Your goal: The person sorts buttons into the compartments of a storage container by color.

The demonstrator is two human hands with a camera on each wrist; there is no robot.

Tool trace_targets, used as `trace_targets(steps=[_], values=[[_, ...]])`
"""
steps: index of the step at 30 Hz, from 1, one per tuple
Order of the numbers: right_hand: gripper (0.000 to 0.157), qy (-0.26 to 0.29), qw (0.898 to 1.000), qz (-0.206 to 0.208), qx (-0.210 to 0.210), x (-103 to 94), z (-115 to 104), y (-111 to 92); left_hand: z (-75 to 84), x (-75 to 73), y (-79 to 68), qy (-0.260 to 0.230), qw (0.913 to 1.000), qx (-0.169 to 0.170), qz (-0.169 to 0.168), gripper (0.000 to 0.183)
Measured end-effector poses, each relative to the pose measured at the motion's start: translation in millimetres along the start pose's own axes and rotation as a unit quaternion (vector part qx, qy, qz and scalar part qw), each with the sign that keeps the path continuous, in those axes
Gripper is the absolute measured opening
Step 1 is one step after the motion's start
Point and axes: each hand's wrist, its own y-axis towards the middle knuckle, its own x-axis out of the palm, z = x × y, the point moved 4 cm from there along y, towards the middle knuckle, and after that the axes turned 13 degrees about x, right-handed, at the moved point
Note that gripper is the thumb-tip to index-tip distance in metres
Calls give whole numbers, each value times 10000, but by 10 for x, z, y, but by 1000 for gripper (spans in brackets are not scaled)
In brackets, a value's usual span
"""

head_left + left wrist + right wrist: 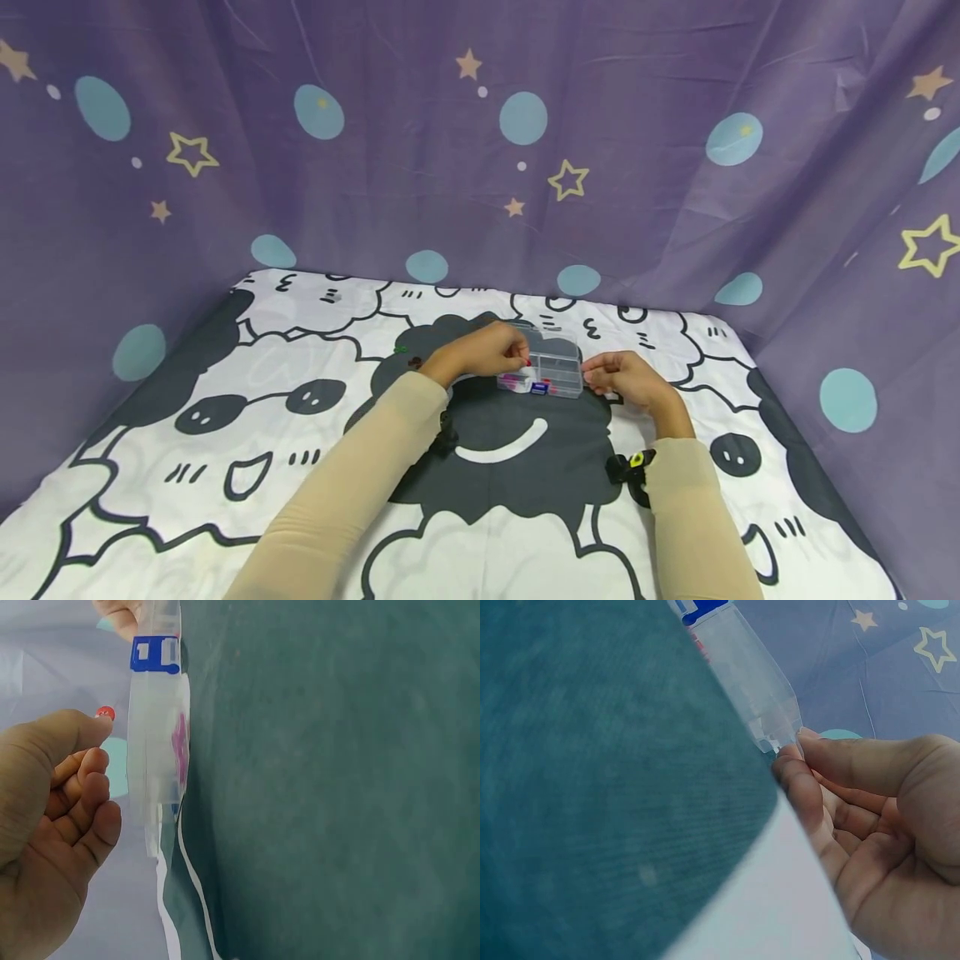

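Note:
A clear plastic compartment box [558, 375] with a blue latch [156, 654] lies on the cloth, its clear lid raised at the back. Pink and red bits show through its front wall. Just above its left part, my left hand [493, 348] pinches a small round red piece [106, 713] between thumb and fingers; its exact kind is too small to tell. At the box's right end is my right hand [626, 377], thumb and fingers pinching the edge [799, 742]. My left hand covers some of the box's left side in the head view.
A small green item [401, 349] and a small dark brown item [415, 362] lie on the cloth left of the box. The patterned black-and-white cloth [495, 454] covers the table. Behind it hangs a purple curtain [420, 183] with stars.

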Motion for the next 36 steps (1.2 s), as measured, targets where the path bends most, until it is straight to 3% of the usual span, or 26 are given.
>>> trace_targets(steps=[14,25,36], values=[[28,-163,9999,-7,41,-11,4,2,94,68,186,401,9989,222,-35,9],[28,-122,9999,-39,53,10,-13,-10,167,129,286,339,9993,162,-36,11],[27,-74,10000,-9,59,16,-3,9,151,97,236,512,9987,55,-39,10]])
